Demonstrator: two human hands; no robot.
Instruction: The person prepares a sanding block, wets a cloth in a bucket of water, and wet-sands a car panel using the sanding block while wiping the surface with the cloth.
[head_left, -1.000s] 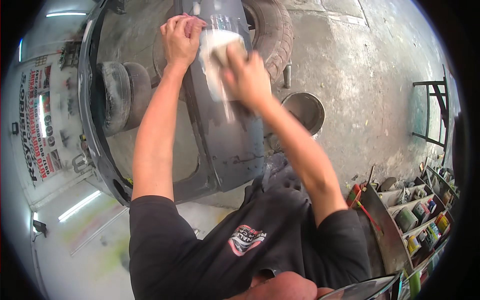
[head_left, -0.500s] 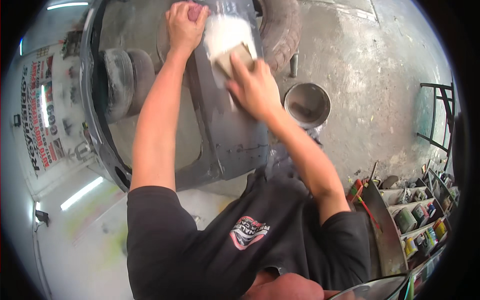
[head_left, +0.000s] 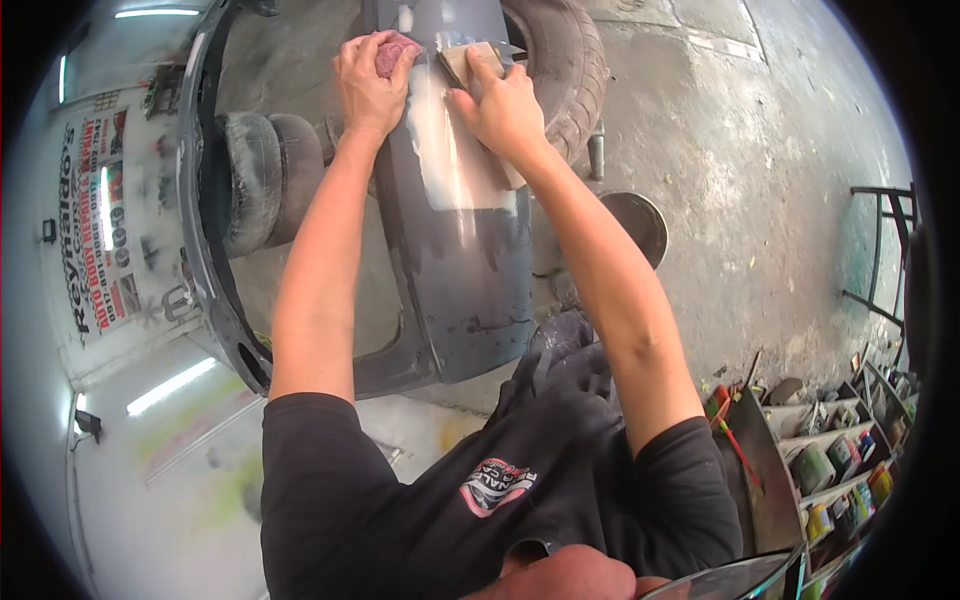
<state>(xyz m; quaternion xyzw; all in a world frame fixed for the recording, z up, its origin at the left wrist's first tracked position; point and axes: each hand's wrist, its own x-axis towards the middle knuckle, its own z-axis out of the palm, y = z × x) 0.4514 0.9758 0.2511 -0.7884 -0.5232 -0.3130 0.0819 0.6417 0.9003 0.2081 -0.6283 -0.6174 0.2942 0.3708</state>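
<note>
One tan block (head_left: 472,60), one pink wad (head_left: 396,56), one dull grey panel (head_left: 475,310)

The panel is a smooth, gently bowed length of car bodywork, squared off at its near edge and matt grey, with darker smudges and small marks toward that edge. Farther up its middle spreads a white patch (head_left: 440,145), uneven along its left border, crossed by a streak of sheen and fading to a greyer tone on the right.

The person's hands are well apart from each other, each closed on something. The left hand (head_left: 370,95), at the panel's left edge, curls its fingers around the crumpled-looking pink wad, which may be sponge or cloth; the view is too coarse to settle it. The right hand (head_left: 505,115) grips the flat, straight-sided block from its near side, one finger stretched along the top. That block lies on the panel's far part, toward the right edge and by the far end of the white patch, to the right of the pink wad.

Past the panel's right edge are a tyre (head_left: 583,85) with grooved tread and a round bucket (head_left: 648,238) on the stained concrete floor (head_left: 740,200). To the left, a curved grey frame (head_left: 222,335) bends around two dusty wheels (head_left: 252,190).
</note>
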